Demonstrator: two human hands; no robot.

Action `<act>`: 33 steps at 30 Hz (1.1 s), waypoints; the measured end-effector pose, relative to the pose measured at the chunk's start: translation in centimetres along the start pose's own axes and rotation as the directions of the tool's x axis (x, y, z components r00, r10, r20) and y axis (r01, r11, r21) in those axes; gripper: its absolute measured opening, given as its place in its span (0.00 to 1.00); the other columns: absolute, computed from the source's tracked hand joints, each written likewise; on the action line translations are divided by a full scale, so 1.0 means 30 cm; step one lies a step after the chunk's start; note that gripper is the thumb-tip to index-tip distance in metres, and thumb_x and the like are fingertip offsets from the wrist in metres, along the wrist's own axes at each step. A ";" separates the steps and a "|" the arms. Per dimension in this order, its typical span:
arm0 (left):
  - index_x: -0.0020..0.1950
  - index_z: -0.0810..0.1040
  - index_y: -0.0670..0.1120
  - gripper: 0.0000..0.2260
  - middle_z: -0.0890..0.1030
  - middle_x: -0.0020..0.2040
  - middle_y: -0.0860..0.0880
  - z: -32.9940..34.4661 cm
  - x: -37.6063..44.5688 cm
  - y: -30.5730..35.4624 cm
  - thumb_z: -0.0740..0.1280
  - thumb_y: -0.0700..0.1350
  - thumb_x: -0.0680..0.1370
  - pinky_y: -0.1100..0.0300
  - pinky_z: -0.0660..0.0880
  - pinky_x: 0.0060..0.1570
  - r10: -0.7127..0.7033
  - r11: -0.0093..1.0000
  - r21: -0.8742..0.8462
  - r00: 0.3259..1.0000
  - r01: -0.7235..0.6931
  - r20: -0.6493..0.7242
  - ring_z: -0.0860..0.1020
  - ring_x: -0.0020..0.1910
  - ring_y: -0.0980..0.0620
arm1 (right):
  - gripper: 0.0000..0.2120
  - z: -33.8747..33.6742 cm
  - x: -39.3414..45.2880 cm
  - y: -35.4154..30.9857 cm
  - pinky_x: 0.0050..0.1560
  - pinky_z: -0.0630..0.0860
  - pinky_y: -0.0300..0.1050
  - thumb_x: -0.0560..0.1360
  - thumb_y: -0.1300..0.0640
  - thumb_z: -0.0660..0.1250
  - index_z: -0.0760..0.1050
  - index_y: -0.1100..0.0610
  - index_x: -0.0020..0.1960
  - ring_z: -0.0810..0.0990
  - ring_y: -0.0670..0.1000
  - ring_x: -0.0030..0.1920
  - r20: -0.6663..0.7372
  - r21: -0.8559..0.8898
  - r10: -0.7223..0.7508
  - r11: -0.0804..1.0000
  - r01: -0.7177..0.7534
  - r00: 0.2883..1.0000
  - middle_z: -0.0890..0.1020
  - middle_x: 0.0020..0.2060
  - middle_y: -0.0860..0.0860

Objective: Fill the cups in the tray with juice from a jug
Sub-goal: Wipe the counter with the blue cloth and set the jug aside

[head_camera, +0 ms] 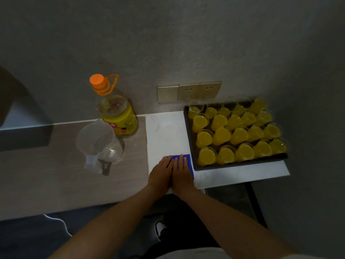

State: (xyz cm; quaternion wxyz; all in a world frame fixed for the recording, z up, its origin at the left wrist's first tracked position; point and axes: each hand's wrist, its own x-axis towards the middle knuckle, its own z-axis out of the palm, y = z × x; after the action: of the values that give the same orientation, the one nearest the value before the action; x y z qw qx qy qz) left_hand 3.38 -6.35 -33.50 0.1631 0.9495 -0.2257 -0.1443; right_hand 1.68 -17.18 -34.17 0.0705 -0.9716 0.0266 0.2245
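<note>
Every visible cup [222,136] in the tray [188,128] holds juice, so pouring looks finished. Jug [95,139] is parked empty well left of the tray, the bottle [119,116] just behind it. Left hand [162,171] and right hand [182,171] lie flat, fingers straight, pressing a blue cloth [188,161] at the tray's near-left corner, likely wiping spills.

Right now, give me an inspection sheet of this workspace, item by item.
Surface: white counter beside a wood-look top.
Job's things: dark tray holding cups filled with yellow juice; clear jug looks empty.
Clutter: bottle with orange cap, nearly empty; blue cloth.
Grippers: left hand and right hand press flat on the cloth, side by side.
Cables: white cable on the floor.
Surroundings: grey wall, wall sockets.
</note>
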 end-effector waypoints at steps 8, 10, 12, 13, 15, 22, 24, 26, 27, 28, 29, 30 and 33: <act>0.69 0.78 0.39 0.31 0.80 0.67 0.41 0.049 -0.005 0.030 0.81 0.46 0.69 0.50 0.75 0.66 0.056 0.997 0.046 0.998 -0.056 -0.001 0.79 0.66 0.41 | 0.36 0.035 -0.018 0.062 0.82 0.52 0.57 0.86 0.51 0.59 0.42 0.63 0.83 0.45 0.63 0.83 -0.031 0.037 -0.034 0.999 0.035 0.999 0.45 0.82 0.64; 0.69 0.78 0.39 0.30 0.80 0.67 0.40 0.054 0.000 0.029 0.80 0.46 0.70 0.49 0.76 0.66 0.072 0.995 0.063 0.997 -0.071 -0.002 0.79 0.66 0.41 | 0.37 0.036 -0.017 0.074 0.82 0.52 0.58 0.86 0.50 0.59 0.42 0.63 0.83 0.44 0.64 0.83 -0.010 0.020 -0.042 0.999 0.042 0.999 0.45 0.82 0.64; 0.73 0.74 0.39 0.30 0.76 0.71 0.40 0.061 0.003 0.025 0.77 0.47 0.74 0.47 0.73 0.70 0.057 0.995 0.076 0.998 -0.058 0.019 0.75 0.70 0.40 | 0.38 0.027 -0.019 0.075 0.82 0.51 0.58 0.86 0.50 0.60 0.41 0.63 0.83 0.43 0.64 0.82 0.012 0.032 -0.038 0.999 0.038 0.999 0.44 0.82 0.64; 0.75 0.72 0.40 0.30 0.74 0.73 0.40 0.065 0.005 0.021 0.75 0.48 0.76 0.47 0.71 0.72 0.047 0.995 0.090 0.998 -0.050 0.032 0.73 0.72 0.40 | 0.38 0.021 -0.021 0.072 0.82 0.52 0.58 0.85 0.50 0.60 0.41 0.63 0.83 0.43 0.64 0.82 0.017 0.037 -0.042 0.998 0.041 0.999 0.44 0.82 0.64; 0.77 0.69 0.40 0.30 0.71 0.75 0.41 0.072 0.008 0.017 0.72 0.48 0.78 0.47 0.68 0.74 0.028 0.995 0.094 0.998 -0.033 0.054 0.69 0.75 0.41 | 0.38 0.011 -0.030 0.068 0.82 0.54 0.58 0.85 0.51 0.61 0.41 0.62 0.83 0.42 0.63 0.83 0.026 0.070 -0.031 0.997 0.029 0.999 0.43 0.82 0.63; 0.82 0.60 0.42 0.31 0.62 0.81 0.42 0.049 -0.003 0.038 0.67 0.50 0.82 0.49 0.59 0.79 0.018 0.996 0.088 0.996 -0.026 0.089 0.60 0.80 0.42 | 0.42 0.002 -0.053 0.062 0.81 0.54 0.59 0.84 0.51 0.64 0.39 0.62 0.83 0.40 0.62 0.83 0.033 0.066 -0.013 0.998 0.011 0.999 0.40 0.82 0.62; 0.82 0.57 0.43 0.31 0.58 0.82 0.43 0.027 0.005 0.035 0.65 0.50 0.83 0.51 0.55 0.80 0.004 0.996 0.091 0.997 -0.012 0.078 0.57 0.81 0.44 | 0.42 -0.012 -0.037 0.058 0.81 0.54 0.58 0.83 0.51 0.65 0.40 0.62 0.83 0.41 0.63 0.83 0.058 0.052 -0.018 0.999 0.015 0.998 0.41 0.82 0.63; 0.83 0.55 0.44 0.33 0.55 0.83 0.44 -0.019 0.020 0.033 0.66 0.49 0.82 0.53 0.54 0.80 -0.014 0.998 0.059 0.998 0.011 0.066 0.55 0.82 0.45 | 0.44 -0.048 -0.014 0.043 0.82 0.53 0.58 0.82 0.51 0.68 0.42 0.61 0.84 0.41 0.64 0.82 0.088 0.058 -0.026 0.998 0.021 0.996 0.43 0.82 0.64; 0.83 0.55 0.44 0.33 0.55 0.83 0.44 -0.052 0.027 0.033 0.67 0.48 0.82 0.54 0.54 0.80 -0.025 0.999 0.039 0.998 0.023 0.056 0.55 0.82 0.46 | 0.44 -0.075 -0.005 0.031 0.82 0.53 0.58 0.81 0.52 0.69 0.42 0.61 0.84 0.42 0.64 0.83 0.096 0.068 -0.023 0.998 0.017 0.995 0.43 0.82 0.64; 0.83 0.55 0.44 0.32 0.55 0.83 0.44 -0.089 0.038 0.030 0.66 0.48 0.83 0.54 0.54 0.80 -0.034 0.999 0.031 0.999 0.033 0.036 0.55 0.82 0.47 | 0.45 -0.108 0.005 0.017 0.82 0.53 0.58 0.81 0.53 0.69 0.42 0.60 0.84 0.42 0.63 0.83 0.094 0.079 -0.021 0.997 0.014 0.995 0.42 0.82 0.63; 0.83 0.55 0.44 0.31 0.56 0.83 0.44 -0.129 0.049 0.027 0.65 0.47 0.83 0.54 0.55 0.79 -0.042 0.999 0.029 0.999 0.042 0.013 0.55 0.81 0.47 | 0.43 -0.146 0.014 0.003 0.81 0.54 0.57 0.82 0.55 0.68 0.41 0.60 0.84 0.42 0.62 0.83 0.089 0.087 -0.027 0.996 0.019 0.996 0.41 0.82 0.62; 0.83 0.55 0.44 0.30 0.56 0.83 0.45 -0.172 0.059 0.023 0.64 0.46 0.84 0.54 0.56 0.79 -0.055 0.998 0.030 0.999 0.054 0.002 0.56 0.81 0.47 | 0.41 -0.186 0.025 -0.010 0.81 0.53 0.56 0.83 0.56 0.65 0.41 0.59 0.84 0.43 0.61 0.83 0.088 0.094 -0.043 0.995 0.034 0.995 0.40 0.82 0.61; 0.83 0.53 0.43 0.32 0.55 0.83 0.44 -0.313 0.088 0.007 0.65 0.44 0.83 0.54 0.60 0.77 -0.107 0.993 0.042 0.994 0.107 -0.014 0.57 0.80 0.46 | 0.36 -0.320 0.062 -0.048 0.81 0.51 0.56 0.85 0.55 0.59 0.42 0.59 0.84 0.45 0.60 0.83 0.060 0.097 -0.092 0.992 0.086 0.994 0.41 0.83 0.62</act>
State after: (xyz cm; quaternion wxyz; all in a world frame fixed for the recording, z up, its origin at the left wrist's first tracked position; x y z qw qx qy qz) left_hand 8.83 -5.50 -25.46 0.1361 0.9644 -0.1765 -0.1423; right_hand 7.62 -17.23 -26.26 0.1270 -0.9596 -0.0085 0.2510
